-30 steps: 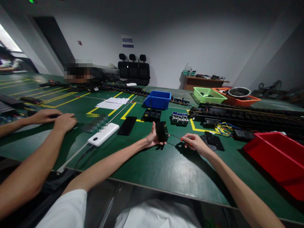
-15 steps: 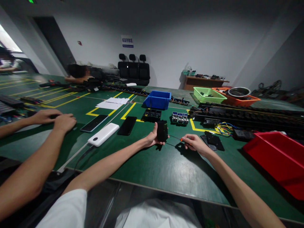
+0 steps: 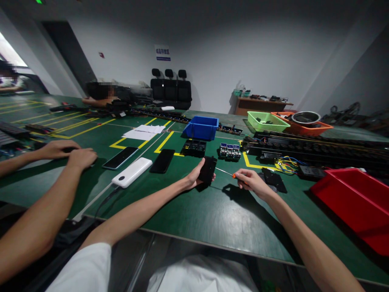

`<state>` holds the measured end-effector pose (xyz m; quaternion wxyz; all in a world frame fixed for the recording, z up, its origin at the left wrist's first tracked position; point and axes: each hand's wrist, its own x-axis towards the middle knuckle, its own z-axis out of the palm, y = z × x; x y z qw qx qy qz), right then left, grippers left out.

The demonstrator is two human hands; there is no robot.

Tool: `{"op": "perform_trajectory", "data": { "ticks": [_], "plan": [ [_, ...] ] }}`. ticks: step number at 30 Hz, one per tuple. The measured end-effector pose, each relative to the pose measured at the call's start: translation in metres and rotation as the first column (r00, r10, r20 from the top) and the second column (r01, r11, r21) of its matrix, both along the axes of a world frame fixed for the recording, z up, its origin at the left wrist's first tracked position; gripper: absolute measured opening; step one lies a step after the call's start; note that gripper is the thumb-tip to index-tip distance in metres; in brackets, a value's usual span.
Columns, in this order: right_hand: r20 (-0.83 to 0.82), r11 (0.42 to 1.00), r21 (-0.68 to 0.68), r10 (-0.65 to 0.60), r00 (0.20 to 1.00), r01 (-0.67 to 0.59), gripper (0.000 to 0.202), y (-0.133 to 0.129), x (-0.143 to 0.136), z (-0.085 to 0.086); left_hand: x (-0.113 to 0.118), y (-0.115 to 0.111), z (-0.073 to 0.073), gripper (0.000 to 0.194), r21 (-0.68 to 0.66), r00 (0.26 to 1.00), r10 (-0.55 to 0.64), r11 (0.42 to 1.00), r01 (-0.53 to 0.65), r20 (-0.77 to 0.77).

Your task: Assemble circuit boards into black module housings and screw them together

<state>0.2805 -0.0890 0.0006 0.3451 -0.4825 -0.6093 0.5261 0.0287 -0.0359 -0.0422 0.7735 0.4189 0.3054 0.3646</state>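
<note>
My left hand (image 3: 194, 176) is wrapped round a flat black box-like part (image 3: 208, 170), held tilted above the green table (image 3: 194, 219). In my right hand (image 3: 251, 182) is a screwdriver (image 3: 233, 175) with an orange handle; its thin metal shaft points left, the tip at the right edge of the black part. Whether the tip touches it I cannot tell. Just beyond my hands lie a black module (image 3: 194, 148) and a cluster of small blue-and-silver modules (image 3: 230, 151). Flat black plates (image 3: 275, 179) rest behind my right hand.
A red bin (image 3: 352, 202) stands at the right, a blue bin (image 3: 201, 127) farther back. Green (image 3: 267, 121) and orange baskets (image 3: 316, 129) sit behind long black assemblies. Phones (image 3: 162, 161) and a white power bank (image 3: 132, 172) lie left, beside a co-worker's hands (image 3: 71, 154).
My left hand has tilted and turned the black part. My right hand has shifted slightly right with the screwdriver, whose shaft now slopes more.
</note>
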Motion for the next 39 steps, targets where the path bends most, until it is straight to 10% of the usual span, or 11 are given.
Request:
{"op": "perform_trajectory", "data": {
  "ticks": [39],
  "plan": [
    [0.010,1.000,0.023,0.009,1.000,-0.009,0.037,0.0015,-0.0049,-0.0089,0.0057,-0.0027,-0.0004,0.053,0.069,0.999,0.039,0.997,-0.039,0.005]
  ]
}}
